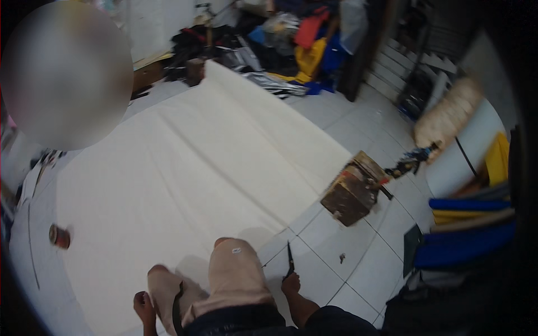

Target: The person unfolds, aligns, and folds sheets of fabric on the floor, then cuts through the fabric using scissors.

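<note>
A wide cream-white cloth (185,157) lies spread over the floor, with long soft folds running across it. My right hand (290,284), beside my right knee, is closed round a pair of dark scissors (290,257), whose narrow point faces away from me. Their handles are mostly hidden in my fingers. Low beside my left leg, over the cloth, my left hand (144,305) hangs with loosely bent fingers; I see nothing in it. A worn brown box-like block (353,190) sits at the cloth's right edge. A small can (59,237) rests on its left edge.
Another brown block (195,71) stands at the far corner of the cloth. Behind it are heaped dark, yellow and blue materials (308,56). Rolls of material (465,151) and folded blue sheets (465,243) line the right side. A small metal object (342,258) lies on the white tiles (319,246).
</note>
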The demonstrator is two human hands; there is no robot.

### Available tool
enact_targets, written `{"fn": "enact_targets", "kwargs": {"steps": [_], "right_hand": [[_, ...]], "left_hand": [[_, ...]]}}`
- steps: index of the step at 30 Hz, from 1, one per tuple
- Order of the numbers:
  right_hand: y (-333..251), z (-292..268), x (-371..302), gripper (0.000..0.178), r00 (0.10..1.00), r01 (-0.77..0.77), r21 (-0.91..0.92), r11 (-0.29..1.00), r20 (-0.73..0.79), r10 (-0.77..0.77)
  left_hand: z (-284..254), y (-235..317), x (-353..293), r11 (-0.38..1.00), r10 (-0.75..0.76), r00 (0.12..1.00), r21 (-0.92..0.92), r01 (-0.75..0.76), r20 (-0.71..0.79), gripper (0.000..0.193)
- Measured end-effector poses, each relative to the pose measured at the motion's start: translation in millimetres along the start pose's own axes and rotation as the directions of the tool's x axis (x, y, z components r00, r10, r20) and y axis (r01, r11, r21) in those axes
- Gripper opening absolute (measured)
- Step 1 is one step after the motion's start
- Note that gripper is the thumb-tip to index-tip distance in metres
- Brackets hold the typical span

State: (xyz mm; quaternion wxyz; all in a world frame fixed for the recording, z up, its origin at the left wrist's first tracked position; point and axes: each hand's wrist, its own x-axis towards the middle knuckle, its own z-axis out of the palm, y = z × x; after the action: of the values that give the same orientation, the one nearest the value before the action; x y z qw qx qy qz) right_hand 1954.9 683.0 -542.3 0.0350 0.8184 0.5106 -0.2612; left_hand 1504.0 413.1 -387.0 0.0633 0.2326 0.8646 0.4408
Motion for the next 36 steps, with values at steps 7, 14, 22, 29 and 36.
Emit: {"fn": "enact_targets", "kwargs": {"steps": [7, 14, 22, 29, 36], "right_hand": [[18.6, 6.3, 16.7, 0.035, 0.99, 0.08, -0.1, 0.992, 0.127, -0.067], [-115.6, -51.3, 29.7, 0.039, 0.772, 0.626, -0.221, 0.747, 0.304, -0.557], [-203.0, 56.4, 0.5, 0.063, 0.405, 0.879, -0.335, 0.339, 0.149, -0.902], [-270.5, -40.8, 105.2, 0.053, 0.972, 0.191, 0.419, 0.888, 0.047, -0.232], [-355.0, -270.0, 110.9, 0.051, 0.982, -0.184, 0.919, 0.35, 0.182, 0.039]], "left_hand": [[10.6, 82.8, 23.3, 0.956, 0.149, 0.939, 0.198, -0.216, 0.309, 0.041], [13.1, 138.5, 8.0, 0.914, 0.038, 0.906, 0.353, -0.202, 0.421, 0.037], [-3.3, 142.2, 2.4, 0.83, 0.151, 0.849, 0.401, -0.387, 0.507, 0.036], [-27.1, 185.9, -9.5, 0.931, -0.012, 0.704, 0.266, -0.252, 0.71, 0.035], [34.2, 239.2, 3.9, 0.961, -0.05, 0.586, 0.199, -0.193, 0.809, 0.038]]}}
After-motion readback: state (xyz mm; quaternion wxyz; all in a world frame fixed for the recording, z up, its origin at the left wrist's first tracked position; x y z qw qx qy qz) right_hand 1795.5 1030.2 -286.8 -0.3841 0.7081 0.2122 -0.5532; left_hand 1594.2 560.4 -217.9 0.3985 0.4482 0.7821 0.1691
